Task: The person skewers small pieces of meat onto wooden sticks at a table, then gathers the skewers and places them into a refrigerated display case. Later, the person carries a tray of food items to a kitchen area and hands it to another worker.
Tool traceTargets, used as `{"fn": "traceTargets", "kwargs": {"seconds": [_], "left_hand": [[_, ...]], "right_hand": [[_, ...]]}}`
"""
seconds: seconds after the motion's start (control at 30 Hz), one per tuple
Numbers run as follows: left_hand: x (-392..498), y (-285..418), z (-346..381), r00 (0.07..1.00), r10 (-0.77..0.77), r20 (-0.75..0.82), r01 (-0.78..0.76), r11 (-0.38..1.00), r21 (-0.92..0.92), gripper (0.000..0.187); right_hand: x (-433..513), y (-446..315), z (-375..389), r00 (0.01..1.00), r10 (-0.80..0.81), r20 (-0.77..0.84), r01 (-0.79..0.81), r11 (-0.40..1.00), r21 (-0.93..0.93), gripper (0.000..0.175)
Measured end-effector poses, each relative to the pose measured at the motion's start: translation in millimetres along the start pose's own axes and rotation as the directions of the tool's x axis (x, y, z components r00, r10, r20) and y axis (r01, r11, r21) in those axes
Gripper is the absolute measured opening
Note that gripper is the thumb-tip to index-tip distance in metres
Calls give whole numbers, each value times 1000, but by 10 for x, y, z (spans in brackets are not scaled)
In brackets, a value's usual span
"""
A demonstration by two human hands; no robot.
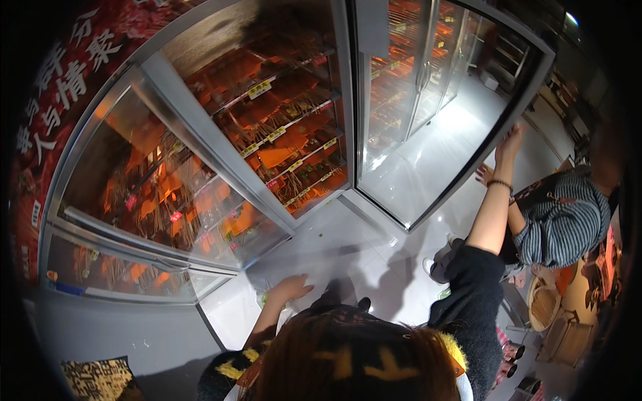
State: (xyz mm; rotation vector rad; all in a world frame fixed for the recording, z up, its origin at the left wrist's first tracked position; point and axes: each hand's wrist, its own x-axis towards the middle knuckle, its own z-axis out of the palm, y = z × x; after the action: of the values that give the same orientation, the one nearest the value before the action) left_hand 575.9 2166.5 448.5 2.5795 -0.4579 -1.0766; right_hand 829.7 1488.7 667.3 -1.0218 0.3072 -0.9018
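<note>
My right hand (509, 143) grips the outer frame edge of a swung-out glass door (446, 125), with the arm stretched forward. Beside that door, a tall glass-fronted display refrigerator (313, 208) stands open. Its shelves (301, 113) bear many skewers on orange trays, with yellow labels along the shelf edges. Low in front of me, my left hand (293, 288) hangs with its fingers apart and holds nothing. Left of the opening, another glass door (165, 200) covers more skewers. The glass of the swung-out door shows shelves and a bright floor.
A person in a striped garment (567, 215) stands close on my right, one hand (484, 174) near the door. Behind them are a round woven basket (544, 303) and a wooden stool-like piece (567, 338). A red printed banner (60, 90) runs along the left; pale tiled floor (326, 250) lies ahead.
</note>
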Motion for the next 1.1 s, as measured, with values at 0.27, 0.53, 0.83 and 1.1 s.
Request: {"fn": "traceTargets", "kwargs": {"seconds": [0.27,0.53,0.83,1.1], "left_hand": [[-221,68,-1,990,-138,-21,138,990,17,61],[-176,328,-447,997,21,69,-24,999,38,56],[376,351,-474,954,278,111,-293,944,154,60],[848,329,-556,899,395,188,-421,897,132,65]], "right_hand": [[-2298,-47,173,982,-115,152,99,989,106,62],[-4200,-304,437,839,-18,544,42,999,-32,39],[-4823,-111,-663,836,490,248,-341,817,-465,20],[-5440,88,-1354,888,459,-38,-406,743,-532,13]]}}
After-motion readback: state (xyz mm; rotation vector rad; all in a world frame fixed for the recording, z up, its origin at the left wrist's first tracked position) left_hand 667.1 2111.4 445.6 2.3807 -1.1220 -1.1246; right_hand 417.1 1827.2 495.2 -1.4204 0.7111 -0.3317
